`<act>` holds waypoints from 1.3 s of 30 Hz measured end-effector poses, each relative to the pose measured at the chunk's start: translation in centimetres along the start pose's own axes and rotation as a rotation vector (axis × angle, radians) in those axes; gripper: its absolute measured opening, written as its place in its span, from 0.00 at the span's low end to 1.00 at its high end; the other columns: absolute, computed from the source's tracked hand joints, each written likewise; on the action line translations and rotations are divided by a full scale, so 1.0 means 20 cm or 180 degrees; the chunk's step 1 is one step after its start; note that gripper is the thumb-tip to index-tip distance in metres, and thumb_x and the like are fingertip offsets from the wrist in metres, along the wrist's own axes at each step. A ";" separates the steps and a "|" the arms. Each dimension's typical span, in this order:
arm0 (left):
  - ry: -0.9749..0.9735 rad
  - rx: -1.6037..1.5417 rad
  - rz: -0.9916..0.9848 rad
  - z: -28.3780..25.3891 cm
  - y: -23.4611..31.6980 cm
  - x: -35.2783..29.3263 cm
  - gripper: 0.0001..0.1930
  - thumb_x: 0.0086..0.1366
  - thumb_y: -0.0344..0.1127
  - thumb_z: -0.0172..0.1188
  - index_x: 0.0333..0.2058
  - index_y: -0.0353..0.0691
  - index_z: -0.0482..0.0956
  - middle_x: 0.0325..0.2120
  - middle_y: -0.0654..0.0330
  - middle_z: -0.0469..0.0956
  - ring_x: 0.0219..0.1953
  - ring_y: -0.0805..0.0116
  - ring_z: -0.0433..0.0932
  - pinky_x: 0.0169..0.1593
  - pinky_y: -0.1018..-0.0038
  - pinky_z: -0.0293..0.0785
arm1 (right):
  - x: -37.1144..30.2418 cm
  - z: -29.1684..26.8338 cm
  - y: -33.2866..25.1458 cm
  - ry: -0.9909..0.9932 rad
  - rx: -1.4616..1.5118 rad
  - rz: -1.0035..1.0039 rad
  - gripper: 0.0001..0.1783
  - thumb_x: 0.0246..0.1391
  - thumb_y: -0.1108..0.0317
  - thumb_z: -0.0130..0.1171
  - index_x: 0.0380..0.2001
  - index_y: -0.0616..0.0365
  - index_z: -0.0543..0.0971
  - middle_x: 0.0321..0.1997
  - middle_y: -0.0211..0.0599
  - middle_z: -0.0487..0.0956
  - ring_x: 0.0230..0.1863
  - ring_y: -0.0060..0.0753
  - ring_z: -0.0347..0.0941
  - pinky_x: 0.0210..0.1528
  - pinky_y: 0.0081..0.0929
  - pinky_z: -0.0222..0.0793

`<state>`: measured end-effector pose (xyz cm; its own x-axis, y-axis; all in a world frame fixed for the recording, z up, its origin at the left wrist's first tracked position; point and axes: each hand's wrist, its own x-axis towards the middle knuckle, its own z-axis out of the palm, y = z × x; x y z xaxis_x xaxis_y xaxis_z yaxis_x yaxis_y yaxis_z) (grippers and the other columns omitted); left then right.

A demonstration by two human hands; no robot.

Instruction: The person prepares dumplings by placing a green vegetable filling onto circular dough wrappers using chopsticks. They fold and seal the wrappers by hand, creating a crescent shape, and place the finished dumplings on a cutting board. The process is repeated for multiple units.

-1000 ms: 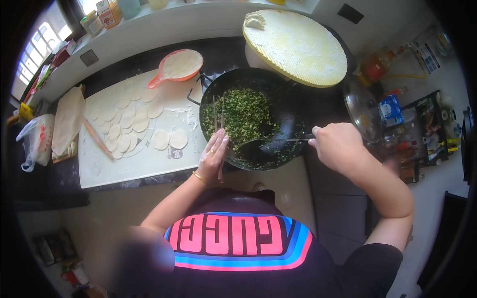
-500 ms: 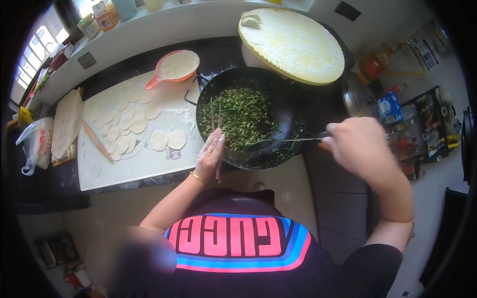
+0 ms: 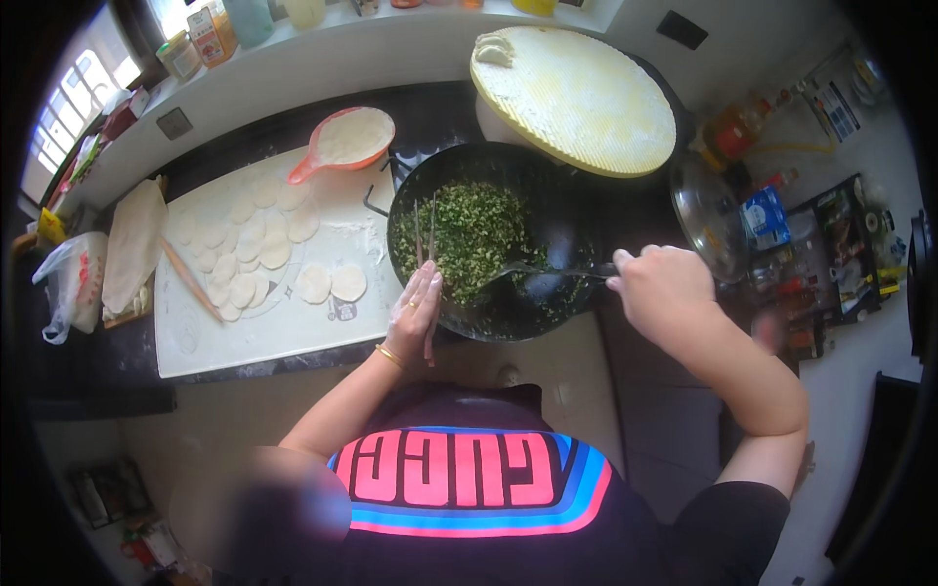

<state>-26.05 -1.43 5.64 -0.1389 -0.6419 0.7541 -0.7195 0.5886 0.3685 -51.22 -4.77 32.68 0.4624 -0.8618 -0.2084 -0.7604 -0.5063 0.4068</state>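
A dark wok (image 3: 576,210) holds chopped green filling (image 3: 479,230), heaped toward its left side. My left hand (image 3: 417,298) is at the wok's near left rim, closed on a pair of chopsticks (image 3: 432,230) whose tips stand over the filling. Its fingers are straight and pressed together. In my right hand (image 3: 664,290), beyond the wok's right rim, is the handle of a long metal spatula (image 3: 567,272). The spatula's head is partly sunk in the right side of the filling.
Left of the wok, a white board (image 3: 215,347) bears several round dough wrappers (image 3: 277,249) and a rolling pin (image 3: 192,280). Behind it is a red-rimmed ladle (image 3: 309,168) of flour. A floured yellow round tray (image 3: 581,103) stands behind the wok. At right are a glass lid (image 3: 705,220) and bottles.
My right hand has moved left and slightly down, bringing the spatula's head farther left into the filling. My left hand and the chopsticks have barely moved.
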 end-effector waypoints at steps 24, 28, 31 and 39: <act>0.0872 -0.0569 -0.1017 -0.36 0.06 0.25 0.21 0.58 0.17 0.49 0.52 0.24 0.66 0.50 0.40 0.69 0.53 0.54 0.70 0.55 0.70 0.66 | 0.34 0.16 0.05 0.2511 0.0398 -0.0738 0.15 0.41 0.59 0.62 0.36 0.47 0.78 0.21 0.27 0.68 0.25 0.28 0.68 0.26 0.27 0.61; 0.0801 -0.0620 -0.1121 -0.36 0.08 0.22 0.22 0.59 0.18 0.48 0.54 0.26 0.65 0.52 0.43 0.69 0.55 0.57 0.69 0.56 0.70 0.64 | 0.41 0.18 0.05 0.2424 0.0400 -0.0945 0.14 0.42 0.58 0.61 0.35 0.45 0.78 0.21 0.27 0.68 0.25 0.28 0.68 0.26 0.27 0.62; 0.0752 -0.0682 -0.1257 -0.35 0.08 0.20 0.22 0.60 0.19 0.47 0.55 0.27 0.64 0.52 0.45 0.68 0.55 0.59 0.69 0.56 0.71 0.63 | 0.40 0.17 0.08 0.2193 0.0388 -0.0924 0.13 0.42 0.58 0.61 0.34 0.45 0.77 0.21 0.27 0.69 0.25 0.29 0.69 0.27 0.27 0.64; 0.0828 -0.0616 -0.1269 -0.34 0.07 0.20 0.22 0.60 0.20 0.48 0.55 0.28 0.64 0.52 0.47 0.69 0.53 0.62 0.71 0.54 0.73 0.65 | 0.40 0.15 0.05 0.2263 0.0564 -0.0916 0.13 0.41 0.59 0.61 0.33 0.46 0.77 0.20 0.28 0.69 0.24 0.30 0.69 0.26 0.28 0.64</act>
<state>-23.00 0.08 12.85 0.3122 -0.7059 0.6358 -0.5395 0.4191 0.7302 -49.63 -12.19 28.79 0.7876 -0.5006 0.3594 -0.6001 -0.7555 0.2629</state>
